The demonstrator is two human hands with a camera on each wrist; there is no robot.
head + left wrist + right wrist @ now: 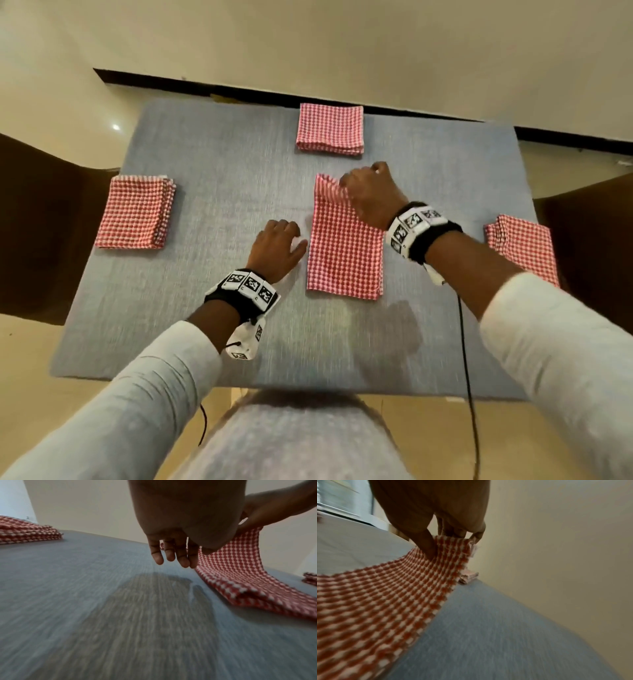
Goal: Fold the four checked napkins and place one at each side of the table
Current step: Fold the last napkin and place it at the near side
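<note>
A red and white checked napkin [344,253] [229,573] [388,588], folded to a long strip, lies in the middle of the grey-blue table [222,192]. My right hand [368,192] [452,539] pinches its far end and holds that end lifted off the table. My left hand [279,245] [173,555] hovers just left of the strip with relaxed fingers, holding nothing. Folded napkins lie at the far side [330,129], the left side [135,211] [25,532] and the right side [522,248].
Dark chairs stand at the table's left [37,233] and right [596,219]. A black cable [466,359] hangs from my right wrist over the near table edge. Bare table surface lies near me [308,349].
</note>
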